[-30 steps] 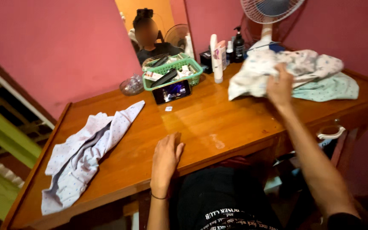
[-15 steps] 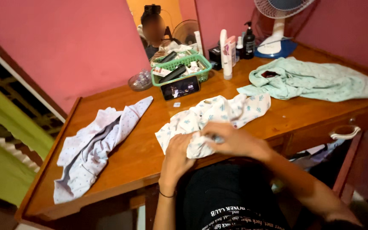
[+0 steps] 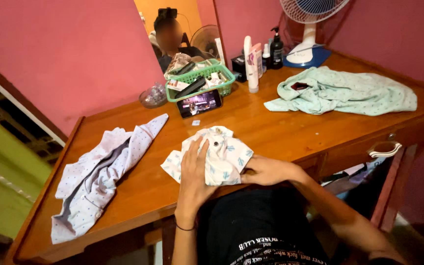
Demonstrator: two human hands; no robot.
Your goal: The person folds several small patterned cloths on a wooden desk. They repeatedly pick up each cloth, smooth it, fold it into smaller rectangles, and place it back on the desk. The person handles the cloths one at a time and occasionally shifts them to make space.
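Note:
A small white garment with a blue pattern (image 3: 226,152) lies bunched at the front edge of the wooden desk (image 3: 290,132). My left hand (image 3: 196,169) rests flat on top of it, fingers spread, pressing it down. My right hand (image 3: 263,170) grips the garment's right edge at the desk's front. A pale lilac dotted garment (image 3: 99,174) lies spread at the left of the desk. A mint green garment (image 3: 344,91) lies crumpled at the right.
A phone with a lit screen (image 3: 199,103) leans against a green basket (image 3: 199,81) of small items. Bottles (image 3: 252,64) and a white fan (image 3: 306,29) stand at the back by a mirror. A small glass dish (image 3: 153,95) sits left of the basket.
The white patterned garment was pulled from the right side to the front middle of the desk. It has since been gathered into a smaller bundle under both hands.

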